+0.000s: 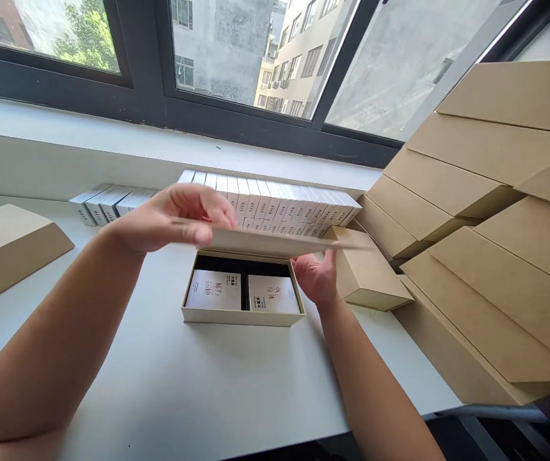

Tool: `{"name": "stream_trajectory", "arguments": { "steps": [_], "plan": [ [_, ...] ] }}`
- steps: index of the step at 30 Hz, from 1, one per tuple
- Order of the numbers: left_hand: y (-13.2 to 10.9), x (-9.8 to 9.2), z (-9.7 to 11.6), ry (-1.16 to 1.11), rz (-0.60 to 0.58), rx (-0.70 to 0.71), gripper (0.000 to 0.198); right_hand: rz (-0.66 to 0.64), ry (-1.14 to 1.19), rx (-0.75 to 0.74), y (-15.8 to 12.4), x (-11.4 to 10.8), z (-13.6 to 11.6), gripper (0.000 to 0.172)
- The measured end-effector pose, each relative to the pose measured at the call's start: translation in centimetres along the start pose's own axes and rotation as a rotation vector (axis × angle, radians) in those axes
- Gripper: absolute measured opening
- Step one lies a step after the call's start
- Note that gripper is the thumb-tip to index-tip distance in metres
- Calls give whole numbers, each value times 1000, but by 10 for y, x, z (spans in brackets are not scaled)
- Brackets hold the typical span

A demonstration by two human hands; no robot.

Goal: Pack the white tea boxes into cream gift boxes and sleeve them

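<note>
An open gift box (244, 315) stands on the table in front of me, with two white printed packs, a left one (214, 290) and a right one (271, 293), side by side in its dark inside. Above its back edge the tan box lid (265, 243) is seen nearly edge-on and slightly blurred. My left hand (178, 216) grips the lid's left part, thumb at the near edge and fingers curled over the far side. At the right end, my right hand (316, 275) has its thumb up against the lid; its other fingers are partly hidden behind the box corner.
Behind the box runs a long row of white packs (275, 198), with several more packs (106, 203) to its left. Closed tan boxes are piled high in a stack (490, 256) at the right. Single tan boxes lie at far left (10, 250) and beside my right hand (371, 272).
</note>
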State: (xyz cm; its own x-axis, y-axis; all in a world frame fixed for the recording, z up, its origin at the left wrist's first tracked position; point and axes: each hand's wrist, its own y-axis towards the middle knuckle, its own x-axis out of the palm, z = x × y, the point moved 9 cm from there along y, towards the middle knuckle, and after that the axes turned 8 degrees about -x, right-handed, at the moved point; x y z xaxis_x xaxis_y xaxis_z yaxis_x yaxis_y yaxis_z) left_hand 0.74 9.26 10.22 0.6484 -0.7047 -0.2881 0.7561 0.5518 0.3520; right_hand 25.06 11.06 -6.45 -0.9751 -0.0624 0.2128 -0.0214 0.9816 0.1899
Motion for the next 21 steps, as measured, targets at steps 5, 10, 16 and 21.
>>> {"name": "stream_trajectory", "arguments": {
  "steps": [5,10,16,21],
  "plan": [
    [-31,40,4,189,-547,-357,77,69,277,133,1,-11,22,94],
    [-29,49,-37,494,-493,-595,91,82,280,161,3,-16,33,85],
    [-8,87,-104,978,-425,-700,129,23,250,193,1,-8,34,71],
    [-6,91,-109,1053,-401,-715,124,-16,212,181,0,-4,32,69]
  ]
}}
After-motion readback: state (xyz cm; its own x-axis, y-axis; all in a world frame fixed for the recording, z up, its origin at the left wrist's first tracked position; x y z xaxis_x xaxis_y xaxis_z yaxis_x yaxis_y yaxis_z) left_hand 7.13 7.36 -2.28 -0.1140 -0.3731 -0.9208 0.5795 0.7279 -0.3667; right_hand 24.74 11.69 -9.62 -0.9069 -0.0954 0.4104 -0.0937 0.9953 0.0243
